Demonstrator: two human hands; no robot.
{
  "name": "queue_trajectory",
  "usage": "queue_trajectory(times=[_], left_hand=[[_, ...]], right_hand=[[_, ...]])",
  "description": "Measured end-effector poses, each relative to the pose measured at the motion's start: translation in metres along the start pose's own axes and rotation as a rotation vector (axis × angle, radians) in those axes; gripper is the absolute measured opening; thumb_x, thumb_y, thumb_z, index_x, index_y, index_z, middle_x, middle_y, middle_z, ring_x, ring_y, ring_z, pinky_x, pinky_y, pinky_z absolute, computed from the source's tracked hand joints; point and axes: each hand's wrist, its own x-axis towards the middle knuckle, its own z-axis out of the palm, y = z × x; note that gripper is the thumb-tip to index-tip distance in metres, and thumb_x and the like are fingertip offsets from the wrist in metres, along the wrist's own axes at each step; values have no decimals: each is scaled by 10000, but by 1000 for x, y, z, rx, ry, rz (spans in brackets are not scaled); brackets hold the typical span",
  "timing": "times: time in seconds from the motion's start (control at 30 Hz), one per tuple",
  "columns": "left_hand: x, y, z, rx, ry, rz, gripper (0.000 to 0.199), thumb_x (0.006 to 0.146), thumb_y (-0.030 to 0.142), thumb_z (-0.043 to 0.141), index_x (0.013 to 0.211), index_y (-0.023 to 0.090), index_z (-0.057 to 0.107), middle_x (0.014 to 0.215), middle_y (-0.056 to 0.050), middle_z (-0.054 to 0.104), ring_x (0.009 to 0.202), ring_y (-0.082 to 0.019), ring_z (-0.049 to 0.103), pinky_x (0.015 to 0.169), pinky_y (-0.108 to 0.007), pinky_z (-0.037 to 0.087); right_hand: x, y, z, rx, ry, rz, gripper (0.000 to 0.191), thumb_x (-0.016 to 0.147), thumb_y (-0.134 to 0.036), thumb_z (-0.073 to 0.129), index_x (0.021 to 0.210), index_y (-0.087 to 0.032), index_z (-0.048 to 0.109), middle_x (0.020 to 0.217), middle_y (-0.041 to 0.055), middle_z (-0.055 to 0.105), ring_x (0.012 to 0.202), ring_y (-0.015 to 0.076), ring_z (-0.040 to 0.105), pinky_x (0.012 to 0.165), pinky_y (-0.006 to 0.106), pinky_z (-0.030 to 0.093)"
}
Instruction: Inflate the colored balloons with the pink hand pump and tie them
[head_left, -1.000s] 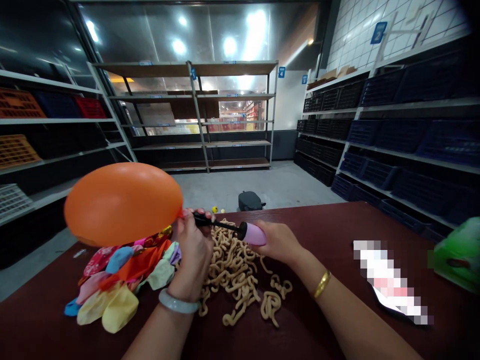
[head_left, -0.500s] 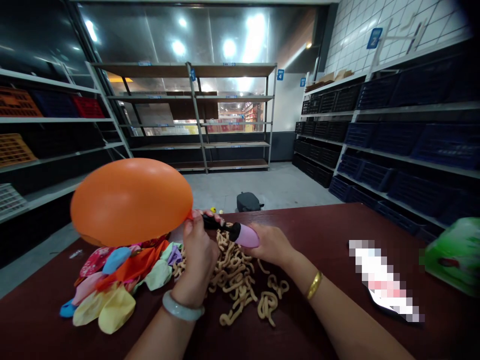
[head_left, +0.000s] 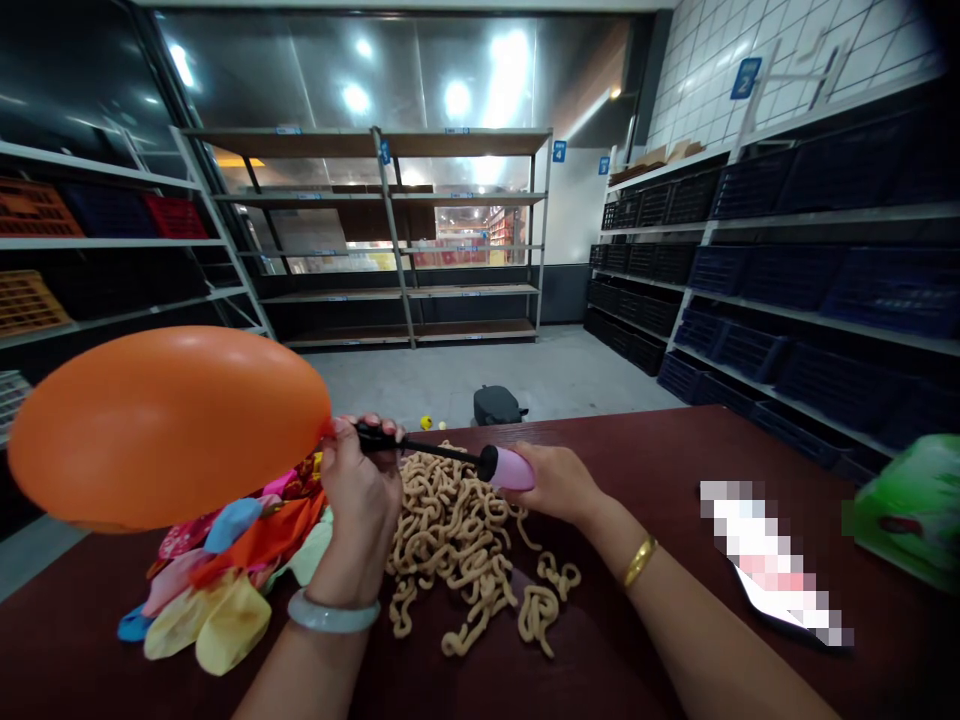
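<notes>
And there's the stretch: half a second ago the hand pump [head_left: 450, 454] was pushed together, and now we see its black rod [head_left: 431, 449] drawn out long between our hands. Our left hand [head_left: 364, 490] has swung left, taking the orange balloon [head_left: 169, 430] along; it hangs at the left, partly hiding the heap of limp balloons [head_left: 240, 540], and fills more of our view, though we can't tell whether that's added air or nearness. The left fingers are closed, holding the pump's black end [head_left: 371, 438] and the balloon's neck together. Over on the right, our right hand [head_left: 555, 485] is wrapped round the lilac part [head_left: 513, 469], fingers curled tight, tips hidden. By our reckoning that's the drawn-out end of a stroke, or close to it, with the balloon round and taut. Behind and below, tan curled strands [head_left: 457, 540] lie piled on the counter [head_left: 600, 650].
</notes>
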Motion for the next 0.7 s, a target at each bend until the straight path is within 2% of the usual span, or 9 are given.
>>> queue_trajectory(times=[0.2,0.37,0.5,0.7], left_hand=[[-42,-29,14,-9,-79,-171,257,828,377,673,834,207,481,753,12,546,650,-126,562,637,-287,498],[-62,-36,21,-25,-91,-216,252,832,378,666,829,208,480,758,14,542,644,-116,558,665,-291,509],[-52,-29,20,-10,-95,-203,234,841,353,656,824,198,482,739,10,536,634,-118,560,612,-259,491],[-9,-1,4,18,-37,-54,248,811,342,689,809,200,485,706,15,541,616,-143,567,555,-271,467]], right_hand=[[-3,-21,-4,16,17,5,473,761,-554,649,1112,-242,591,920,40,714,775,223,660,615,289,360],[-3,-33,-6,49,16,17,477,782,-561,632,1131,-240,582,928,37,712,787,220,662,618,286,363],[-1,-33,-3,67,-16,37,471,767,-577,640,1101,-248,585,929,31,716,804,228,667,620,281,356],[2,-16,1,49,-80,62,479,737,-560,678,1103,-262,597,934,26,715,830,228,664,628,272,352]])
